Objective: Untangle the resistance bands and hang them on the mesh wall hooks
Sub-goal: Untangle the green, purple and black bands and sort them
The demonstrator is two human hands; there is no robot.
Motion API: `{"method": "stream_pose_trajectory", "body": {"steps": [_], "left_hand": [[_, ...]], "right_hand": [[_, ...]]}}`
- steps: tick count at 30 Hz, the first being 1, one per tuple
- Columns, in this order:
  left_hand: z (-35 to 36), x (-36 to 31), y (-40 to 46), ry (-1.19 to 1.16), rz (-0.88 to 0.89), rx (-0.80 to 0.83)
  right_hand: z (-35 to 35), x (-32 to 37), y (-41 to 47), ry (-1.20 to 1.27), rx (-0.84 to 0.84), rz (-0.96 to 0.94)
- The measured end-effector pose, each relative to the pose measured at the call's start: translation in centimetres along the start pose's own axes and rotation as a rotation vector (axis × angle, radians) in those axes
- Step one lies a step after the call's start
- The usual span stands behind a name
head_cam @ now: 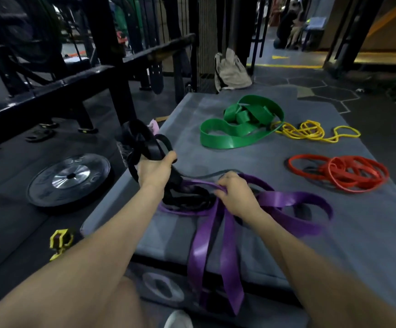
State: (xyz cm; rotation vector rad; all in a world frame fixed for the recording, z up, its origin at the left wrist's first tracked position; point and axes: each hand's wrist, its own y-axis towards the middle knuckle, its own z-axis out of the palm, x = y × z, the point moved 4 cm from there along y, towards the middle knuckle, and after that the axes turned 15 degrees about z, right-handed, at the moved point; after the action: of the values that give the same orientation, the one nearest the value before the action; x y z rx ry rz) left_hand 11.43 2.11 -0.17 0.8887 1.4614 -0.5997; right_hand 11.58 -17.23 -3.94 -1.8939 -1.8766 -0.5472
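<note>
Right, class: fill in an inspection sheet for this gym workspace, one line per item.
Surface: grey mat, bands spread across it.
Job's things: black band and purple band tangled together; green band, yellow band and red band lie apart.
Clutter: weight plate on the floor, beige bag beyond the mat.
Grippers: left hand grips the black band; right hand grips the purple band.
Cables: nothing seen.
Surroundings: black rack; wall hooks not made out.
</note>
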Motion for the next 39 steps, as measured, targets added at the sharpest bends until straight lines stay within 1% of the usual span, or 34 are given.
{"method": "stream_pose_trajectory", "body": {"steps": [4, 6, 9, 10, 14, 16, 20, 22, 25, 27, 28, 29, 30, 31, 32, 33, 35, 37, 38, 39], "left_hand": [[1.0, 0.4, -0.1, -0.008, 0.049, 0.005], [1.5, 0.3, -0.3, 0.021, 0.08, 0.021], [1.9, -0.3, 0.2, 0.087, 0.115, 0.053], [1.9, -0.5, 0.4, 0.117, 0.133, 0.056], [1.6, -0.8, 0.8, 0.218, 0.176, 0.041], [1.6, -0.8, 0.7, 0.235, 0.179, 0.041], [1.6, -1.1, 0.9, 0.214, 0.173, 0.036], [1.4, -1.1, 1.1, 0.187, 0.149, 0.009], [1.0, -1.4, 1.4, 0.148, 0.139, -0.023], [0.6, -0.9, 1.5, 0.175, 0.134, -0.014], [0.5, -0.4, 1.5, 0.212, 0.126, 0.003], [0.4, 0.2, 1.4, 0.252, 0.12, 0.033], [0.5, 0.8, 1.2, 0.286, 0.112, 0.069], [0.6, 1.3, 1.0, 0.311, 0.106, 0.1], [0.8, 1.5, 0.9, 0.327, 0.102, 0.125], [1.0, 1.6, 0.7, 0.341, 0.103, 0.146], [1.6, 1.5, 0.4, 0.376, 0.113, 0.189], [2.0, 1.2, 0.1, 0.398, 0.118, 0.209], [2.2, 1.2, 0.1, 0.395, 0.118, 0.211], [2.2, 1.1, 0.0, 0.39, 0.115, 0.211]], "right_hand": [[-0.6, -1.0, -0.4, 0.157, -0.101, 0.034], [-0.7, -1.0, -0.1, 0.199, -0.097, 0.022], [-1.3, -0.5, 0.3, 0.251, -0.019, 0.0], [-1.7, -0.4, 0.4, 0.305, 0.017, 0.014], [-3.4, -0.2, 0.6, 0.686, 0.17, 0.052], [-4.1, 0.0, 0.7, 0.791, 0.192, 0.07], [-5.9, 0.7, 1.2, 1.059, 0.169, 0.151], [-6.7, 1.2, 1.5, 1.175, 0.146, 0.171], [-8.5, 1.3, 2.3, 1.374, 0.026, 0.17], [-10.3, 0.1, 2.8, 1.51, -0.117, 0.178], [-11.0, -1.2, 3.1, 1.498, -0.227, 0.197], [-11.6, -2.6, 3.2, 1.395, -0.345, 0.235], [-11.7, -4.0, 3.1, 1.203, -0.441, 0.291], [-11.4, -5.1, 3.0, 0.967, -0.487, 0.347], [-10.6, -5.8, 3.0, 0.707, -0.476, 0.391], [-9.5, -6.2, 3.0, 0.461, -0.414, 0.418], [-7.3, -6.2, 3.1, 0.054, -0.23, 0.425], [-6.6, -5.4, 2.7, -0.154, -0.135, 0.439], [-6.8, -4.7, 2.6, -0.198, -0.151, 0.406], [-7.2, -3.4, 2.4, -0.22, -0.189, 0.309]]}}
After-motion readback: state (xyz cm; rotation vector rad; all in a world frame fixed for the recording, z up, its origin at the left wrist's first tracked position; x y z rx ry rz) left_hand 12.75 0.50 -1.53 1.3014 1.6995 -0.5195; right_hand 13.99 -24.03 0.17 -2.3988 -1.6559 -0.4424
